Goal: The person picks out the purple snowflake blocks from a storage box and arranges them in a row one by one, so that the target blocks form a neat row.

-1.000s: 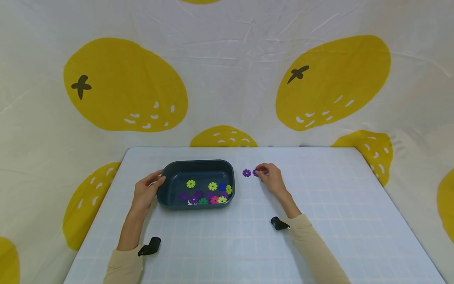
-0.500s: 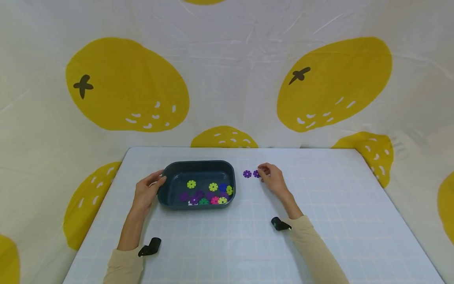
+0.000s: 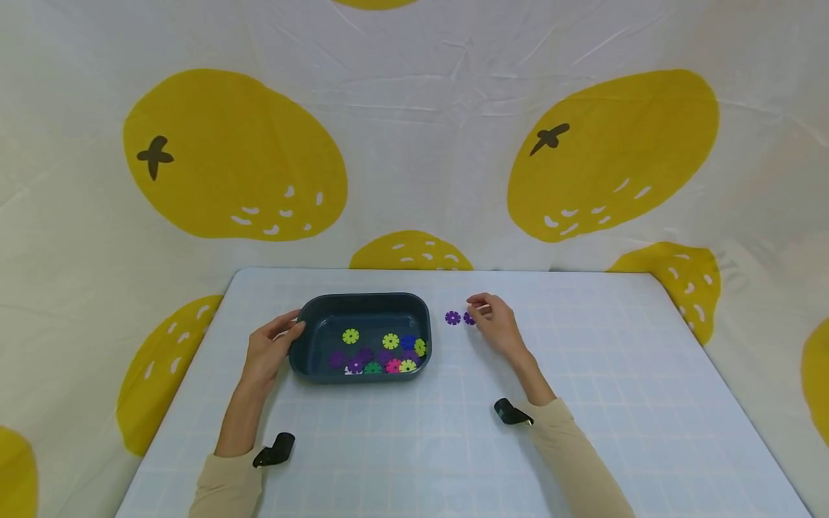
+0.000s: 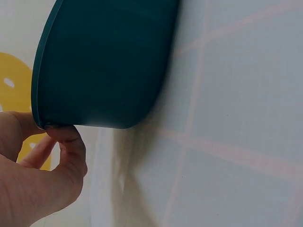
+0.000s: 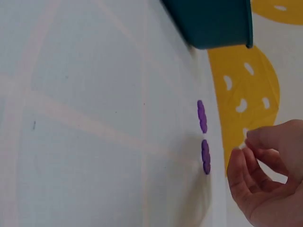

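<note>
My left hand grips the left end of a dark teal plastic tub, thumb and fingers pinching its rim in the left wrist view. Several flower-shaped plastic discs in yellow, purple, blue, green, pink and white lie inside, mostly along the near side. Right of the tub, two purple notched discs lie flat on the table, the left disc in full sight and the right disc partly behind my fingers. My right hand hovers beside that second disc with loosely bent fingers and nothing between them; the right wrist view shows a small gap to both discs.
The white table has a faint grid and a straight back edge. Behind it hangs a pale cloth printed with large yellow fruit. A black wrist camera sits at the left cuff and another black camera at the right cuff.
My right hand has let go of the right purple disc, lifted slightly and loosened its fingers. Both discs stay side by side; the left hand keeps its hold on the tub.
</note>
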The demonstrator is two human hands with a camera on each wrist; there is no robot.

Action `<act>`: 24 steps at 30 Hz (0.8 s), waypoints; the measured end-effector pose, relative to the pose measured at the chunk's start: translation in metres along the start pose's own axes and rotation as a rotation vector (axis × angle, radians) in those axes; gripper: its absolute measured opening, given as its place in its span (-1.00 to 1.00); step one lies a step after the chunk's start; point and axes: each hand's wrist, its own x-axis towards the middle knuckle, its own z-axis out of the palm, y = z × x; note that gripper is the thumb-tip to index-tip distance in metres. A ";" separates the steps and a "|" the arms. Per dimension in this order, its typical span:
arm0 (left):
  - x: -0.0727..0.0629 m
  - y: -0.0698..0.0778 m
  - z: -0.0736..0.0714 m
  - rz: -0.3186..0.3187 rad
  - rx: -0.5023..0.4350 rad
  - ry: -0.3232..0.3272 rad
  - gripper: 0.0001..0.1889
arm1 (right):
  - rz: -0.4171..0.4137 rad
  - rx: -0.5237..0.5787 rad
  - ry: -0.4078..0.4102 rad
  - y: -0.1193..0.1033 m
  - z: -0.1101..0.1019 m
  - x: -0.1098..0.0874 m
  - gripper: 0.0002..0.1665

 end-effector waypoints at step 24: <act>0.001 -0.001 -0.001 -0.007 0.004 -0.009 -0.44 | -0.225 0.052 -0.100 -0.072 0.030 -0.004 -0.78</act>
